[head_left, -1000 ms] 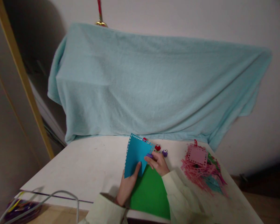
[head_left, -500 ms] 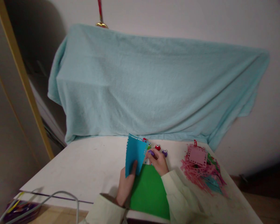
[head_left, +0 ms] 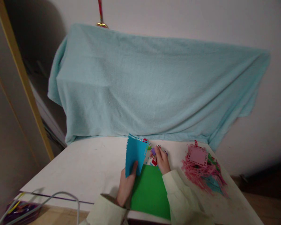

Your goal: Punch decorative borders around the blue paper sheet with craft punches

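My left hand (head_left: pixel 128 182) is closed on a blue sheet of paper (head_left: pixel 135 153), held upright, its thumb on the front face. Small punched holes run along the sheet's top and side edges. Just right of the sheet, my right hand (head_left: pixel 162 160) is closed on a small purple craft hole punch (head_left: pixel 153 151); the punch is now apart from the paper. Near these fingers lie a red punch (head_left: pixel 154 162), another red punch (head_left: pixel 158 146) and a second purple punch (head_left: pixel 165 152), partly hidden. A green punch (head_left: pixel 149 147) shows beside the blue sheet.
A green sheet (head_left: pixel 151 193) lies flat under my forearms. To the right, a pink punched card (head_left: pixel 198 156) rests on a heap of pink, green and blue paper shreds (head_left: pixel 208 178). A light blue cloth (head_left: pixel 154 87) hangs behind the white table (head_left: pixel 89 165). A grey cable (head_left: pixel 67 193) loops at front left.
My right hand has drawn the purple punch away from the blue sheet's right edge, slightly right. A red punch under that hand now shows. My left hand and the sheet barely moved.
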Available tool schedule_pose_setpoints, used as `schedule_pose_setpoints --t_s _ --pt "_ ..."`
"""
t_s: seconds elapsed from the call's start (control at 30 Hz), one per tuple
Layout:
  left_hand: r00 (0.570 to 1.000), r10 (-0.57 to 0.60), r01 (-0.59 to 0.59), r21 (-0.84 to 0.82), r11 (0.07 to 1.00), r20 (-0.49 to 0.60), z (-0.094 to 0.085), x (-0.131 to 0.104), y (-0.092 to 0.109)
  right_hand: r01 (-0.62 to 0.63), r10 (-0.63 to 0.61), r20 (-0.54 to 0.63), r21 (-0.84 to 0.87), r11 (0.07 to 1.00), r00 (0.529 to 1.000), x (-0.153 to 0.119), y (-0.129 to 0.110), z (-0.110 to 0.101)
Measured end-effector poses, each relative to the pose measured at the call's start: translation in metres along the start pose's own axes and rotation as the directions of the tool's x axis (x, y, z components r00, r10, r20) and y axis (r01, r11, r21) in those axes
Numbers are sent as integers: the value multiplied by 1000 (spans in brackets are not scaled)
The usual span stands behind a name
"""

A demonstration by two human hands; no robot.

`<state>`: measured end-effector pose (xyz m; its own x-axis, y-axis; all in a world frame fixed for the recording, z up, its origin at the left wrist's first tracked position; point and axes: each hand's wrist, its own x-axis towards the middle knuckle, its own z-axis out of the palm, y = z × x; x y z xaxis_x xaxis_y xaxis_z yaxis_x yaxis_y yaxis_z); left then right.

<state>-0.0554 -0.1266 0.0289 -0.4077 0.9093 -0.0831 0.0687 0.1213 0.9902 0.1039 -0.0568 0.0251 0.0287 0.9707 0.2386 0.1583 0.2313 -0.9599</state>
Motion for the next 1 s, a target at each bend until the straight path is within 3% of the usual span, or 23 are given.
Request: schedule_pose_setpoints --t_s 0.23,0.37,0.53,0.73,0.87,1.0 --pt "999 -33 32 -103 994 -12 2 1 -1 57 -61 -41 -85 995 997 3 4 -2" --pt "999 -47 45 -130 991 -11 1 1 -2 143 -141 28 -93 985 990 4 0 -2" --pt "999 -32 28 -130 991 -31 1 2 -5 161 -157 50 -83 983 986 3 -7 -4" --pt "999 -33 32 -99 995 -5 0 3 -7 51 -56 -117 -49 997 992 4 3 -7" --pt "999 -37 38 -81 996 7 -2 4 -8 -34 47 -209 67 997 977 6 9 -7" --pt "998 2 -5 -58 998 -60 -2 6 -12 -19 56 -251 145 989 966 7 9 -5"
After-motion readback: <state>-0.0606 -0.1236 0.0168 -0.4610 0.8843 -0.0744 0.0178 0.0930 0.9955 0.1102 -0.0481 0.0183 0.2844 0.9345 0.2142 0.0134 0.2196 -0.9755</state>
